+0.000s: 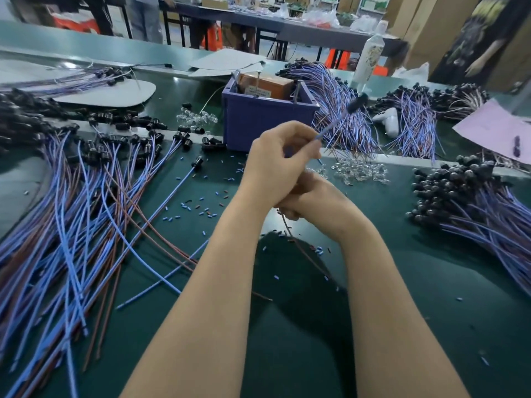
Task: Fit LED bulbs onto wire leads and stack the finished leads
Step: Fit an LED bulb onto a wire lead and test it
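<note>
Blue wire lead (333, 125) runs up and to the right out of my left grip (275, 165), and its black socket (357, 102) hangs blurred in the air in front of the purple bin (267, 122). My left thumb and fingers are curled and pinch this lead just below the middle of the bin's front wall. A short blue end shows under my fingertips.

My right grip (311, 201) sits directly beneath the left one, touching it and half hidden by it. Its fingers are curled under, and a brown wire (301, 248) comes out from below them and trails toward me over the green worktop (402, 282). I cannot tell whether those fingers clamp the wire or only lie over it.

Just beyond my hands, to the right, lies a heap of clear LED bulbs (359, 170). Far right, a stack of leads (459, 202) rests with its black sockets bunched together and its wires fanning away to the right. On my left, loose leads (86, 211) in blue and brown sprawl across the worktop, their sockets pointing away from me. Small blue and brown insulation bits (201, 209) are scattered between that sprawl and my arms. A second small heap of clear bulbs (198, 117) sits left of the bin, and another bundle of leads (324, 81) arches behind the bin's right side.
</note>
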Available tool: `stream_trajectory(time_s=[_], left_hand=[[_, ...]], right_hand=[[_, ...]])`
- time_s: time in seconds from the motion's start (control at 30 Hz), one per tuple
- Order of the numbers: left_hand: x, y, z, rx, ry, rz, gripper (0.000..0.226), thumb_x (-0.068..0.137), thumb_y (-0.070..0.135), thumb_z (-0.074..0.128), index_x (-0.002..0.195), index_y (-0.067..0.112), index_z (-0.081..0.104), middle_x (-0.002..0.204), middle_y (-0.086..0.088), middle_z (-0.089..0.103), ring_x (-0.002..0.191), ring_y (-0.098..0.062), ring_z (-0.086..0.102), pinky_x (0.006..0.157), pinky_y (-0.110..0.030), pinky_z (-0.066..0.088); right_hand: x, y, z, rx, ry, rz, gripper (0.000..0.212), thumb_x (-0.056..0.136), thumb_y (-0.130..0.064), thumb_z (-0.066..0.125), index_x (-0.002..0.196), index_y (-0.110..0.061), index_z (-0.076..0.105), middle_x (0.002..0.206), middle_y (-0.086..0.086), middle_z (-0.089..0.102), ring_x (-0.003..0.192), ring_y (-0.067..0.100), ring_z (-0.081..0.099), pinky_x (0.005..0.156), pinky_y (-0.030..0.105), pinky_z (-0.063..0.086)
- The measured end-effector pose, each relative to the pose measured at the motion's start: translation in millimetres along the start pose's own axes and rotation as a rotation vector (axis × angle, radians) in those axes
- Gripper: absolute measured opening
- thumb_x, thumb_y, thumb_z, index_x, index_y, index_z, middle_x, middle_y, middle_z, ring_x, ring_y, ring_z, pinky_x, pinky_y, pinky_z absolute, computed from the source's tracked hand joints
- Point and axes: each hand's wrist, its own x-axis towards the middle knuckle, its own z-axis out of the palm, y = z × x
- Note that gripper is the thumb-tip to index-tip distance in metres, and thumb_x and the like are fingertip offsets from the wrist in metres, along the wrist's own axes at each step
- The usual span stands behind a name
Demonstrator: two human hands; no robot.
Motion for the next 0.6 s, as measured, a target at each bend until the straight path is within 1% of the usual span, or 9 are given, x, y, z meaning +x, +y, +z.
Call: stream_trajectory(time_s=[0.1, 0.17, 0.23, 0.3, 0.37, 0.43, 0.47, 0.53, 0.6], left_hand=[[-3, 6, 5, 0.042, -0.145, 0.004, 0.011, 0.086, 0.016, 0.067, 0.085, 0.026, 0.065, 0.076, 0.010, 0.072, 0.083, -0.007, 0.068, 0.089, -0.032, 0.051], [-5, 5, 7, 0.105, -0.183, -0.006, 0.010, 0.086, 0.017, 0.066, 0.087, 0.027, 0.066, 0.080, 0.011, 0.073, 0.088, -0.006, 0.067, 0.093, -0.034, 0.050], [-5, 4, 9, 0.148, -0.179, 0.022, 0.010, 0.088, 0.017, 0.064, 0.092, 0.024, 0.070, 0.087, 0.012, 0.071, 0.094, -0.006, 0.064, 0.095, -0.032, 0.047], [-4, 2, 12, 0.204, -0.084, 0.099, 0.014, 0.090, 0.016, 0.061, 0.099, 0.016, 0.072, 0.101, 0.005, 0.067, 0.103, -0.011, 0.059, 0.097, -0.028, 0.044], [-4, 1, 11, 0.275, 0.145, 0.105, 0.016, 0.092, 0.017, 0.058, 0.100, 0.009, 0.070, 0.102, -0.003, 0.066, 0.098, -0.018, 0.060, 0.091, -0.028, 0.045], [-4, -5, 4, 0.342, 0.375, -0.033, 0.023, 0.096, 0.024, 0.052, 0.091, 0.007, 0.066, 0.086, -0.005, 0.065, 0.083, -0.023, 0.061, 0.078, -0.032, 0.046], [-3, -11, -1, 0.360, 0.394, -0.145, 0.031, 0.097, 0.029, 0.048, 0.085, 0.005, 0.065, 0.079, -0.005, 0.064, 0.078, -0.024, 0.060, 0.073, -0.032, 0.045], [-2, -17, -4, 0.272, 0.231, -0.409, 0.051, 0.099, 0.037, 0.041, 0.074, 0.000, 0.064, 0.062, -0.008, 0.062, 0.060, -0.023, 0.057, 0.061, -0.031, 0.044], [-2, -19, 0, 0.065, -0.013, -0.659, 0.061, 0.100, 0.045, 0.033, 0.067, 0.003, 0.063, 0.044, -0.001, 0.057, 0.036, -0.011, 0.043, 0.043, -0.021, 0.034]], right_hand=[[-2, 0, -3, 0.144, 0.043, -0.069, 0.032, 0.080, 0.017, 0.046, 0.067, -0.011, 0.053, 0.046, -0.008, 0.053, 0.045, 0.006, 0.047, 0.046, 0.016, 0.040], [-3, -2, -2, 0.111, 0.082, -0.092, 0.034, 0.080, 0.017, 0.047, 0.074, -0.015, 0.057, 0.053, -0.012, 0.061, 0.052, 0.001, 0.057, 0.049, 0.015, 0.048], [-3, -2, -1, 0.079, 0.114, -0.127, 0.036, 0.081, 0.016, 0.048, 0.076, -0.018, 0.058, 0.058, -0.017, 0.064, 0.056, -0.003, 0.061, 0.050, 0.013, 0.049], [0, -2, -2, 0.173, 0.206, -0.159, 0.032, 0.086, 0.013, 0.048, 0.074, -0.015, 0.060, 0.056, -0.013, 0.065, 0.054, -0.004, 0.060, 0.049, 0.010, 0.047], [7, 0, -7, 0.458, 0.416, -0.151, 0.024, 0.092, 0.004, 0.051, 0.074, -0.009, 0.061, 0.059, -0.004, 0.066, 0.055, 0.004, 0.062, 0.054, 0.015, 0.051], [10, 4, -16, 0.742, 0.626, -0.142, 0.019, 0.094, 0.000, 0.051, 0.078, -0.006, 0.059, 0.062, 0.002, 0.068, 0.058, 0.009, 0.066, 0.062, 0.018, 0.056], [10, 7, -21, 0.859, 0.688, -0.150, 0.018, 0.094, 0.000, 0.051, 0.079, -0.005, 0.058, 0.062, 0.002, 0.068, 0.060, 0.010, 0.067, 0.063, 0.018, 0.056], [9, 11, -28, 1.021, 0.737, -0.176, 0.017, 0.094, 0.000, 0.049, 0.079, -0.004, 0.056, 0.063, 0.003, 0.069, 0.061, 0.012, 0.068, 0.060, 0.017, 0.056], [10, 13, -29, 1.090, 0.741, -0.183, 0.020, 0.094, 0.000, 0.047, 0.077, -0.002, 0.056, 0.062, 0.005, 0.069, 0.061, 0.013, 0.068, 0.058, 0.017, 0.055]])
